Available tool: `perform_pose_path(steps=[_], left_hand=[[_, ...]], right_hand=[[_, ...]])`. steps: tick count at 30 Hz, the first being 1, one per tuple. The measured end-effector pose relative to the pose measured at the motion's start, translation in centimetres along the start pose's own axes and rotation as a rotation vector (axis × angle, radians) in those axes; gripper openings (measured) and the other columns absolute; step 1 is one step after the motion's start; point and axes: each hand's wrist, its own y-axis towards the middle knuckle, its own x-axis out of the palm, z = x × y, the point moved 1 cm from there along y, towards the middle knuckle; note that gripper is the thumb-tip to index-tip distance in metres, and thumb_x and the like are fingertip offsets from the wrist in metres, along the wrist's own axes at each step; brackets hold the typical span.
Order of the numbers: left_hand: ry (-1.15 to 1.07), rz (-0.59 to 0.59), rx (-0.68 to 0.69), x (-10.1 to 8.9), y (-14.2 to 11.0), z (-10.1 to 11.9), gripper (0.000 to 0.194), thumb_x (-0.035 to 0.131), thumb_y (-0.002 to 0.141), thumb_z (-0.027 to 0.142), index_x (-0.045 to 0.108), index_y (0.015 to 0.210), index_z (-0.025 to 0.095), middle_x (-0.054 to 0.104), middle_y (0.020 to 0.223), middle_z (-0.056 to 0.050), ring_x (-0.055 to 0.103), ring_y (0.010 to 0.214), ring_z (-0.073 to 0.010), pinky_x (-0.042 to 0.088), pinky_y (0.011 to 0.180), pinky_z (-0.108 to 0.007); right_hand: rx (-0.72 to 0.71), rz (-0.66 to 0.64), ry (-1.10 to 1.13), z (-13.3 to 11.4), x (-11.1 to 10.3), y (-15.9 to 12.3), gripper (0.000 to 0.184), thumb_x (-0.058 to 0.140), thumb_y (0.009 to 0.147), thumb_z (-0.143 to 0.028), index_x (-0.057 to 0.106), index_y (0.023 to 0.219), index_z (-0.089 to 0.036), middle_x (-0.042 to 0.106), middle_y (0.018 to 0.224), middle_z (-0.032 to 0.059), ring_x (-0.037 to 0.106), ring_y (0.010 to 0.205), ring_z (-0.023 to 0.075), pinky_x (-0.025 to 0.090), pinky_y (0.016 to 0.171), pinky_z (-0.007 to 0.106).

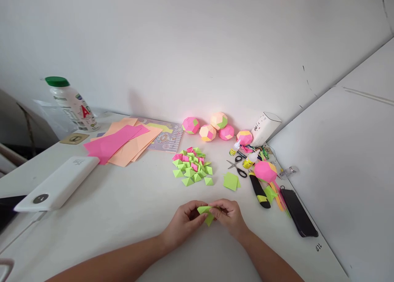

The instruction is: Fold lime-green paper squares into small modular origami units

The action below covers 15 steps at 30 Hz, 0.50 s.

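Note:
Between my two hands, above the near part of the white table, is a partly folded piece of green paper point(209, 219). My left hand point(186, 220) pinches its left side, thumb in front. My right hand point(228, 217) closes on the right side, fingertips covering part of the folds. Just beyond lies a small stack of green paper squares point(230, 181). Farther left sits a pile of folded green and pink paper pieces point(192, 167).
Scissors point(237, 166), glue bottles point(250, 159), a utility knife point(260, 191) and a black phone point(298, 211) lie to the right. Paper balls point(207, 133) line the wall. Coloured sheets point(107, 144), a white power bank point(61, 183) and a bottle point(72, 105) are on the left.

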Motion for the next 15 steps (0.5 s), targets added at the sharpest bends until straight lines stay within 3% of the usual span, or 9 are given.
perform_pose_path(steps=[6, 15], left_hand=[[-0.009, 0.071, -0.041, -0.01, 0.14, 0.04, 0.038, 0.063, 0.07, 0.049, 0.062, 0.089, 0.016, 0.062, 0.067, -0.001, 0.053, 0.056, -0.0109, 0.039, 0.049, -0.021], [-0.031, 0.09, -0.05, -0.06, 0.24, -0.07, 0.039, 0.063, 0.068, 0.051, 0.062, 0.082, 0.015, 0.05, 0.051, 0.005, 0.038, 0.045, -0.0068, 0.031, 0.045, -0.02]], right_hand=[[0.045, -0.008, 0.008, -0.07, 0.05, 0.0, 0.019, 0.067, 0.072, -0.033, 0.071, 0.082, -0.017, 0.067, 0.063, 0.0018, 0.059, 0.053, 0.0137, 0.051, 0.049, 0.023], [0.061, -0.021, -0.032, -0.4, 0.0, -0.15, 0.02, 0.066, 0.074, -0.034, 0.071, 0.079, -0.015, 0.061, 0.056, 0.0005, 0.054, 0.046, 0.0114, 0.048, 0.042, 0.022]])
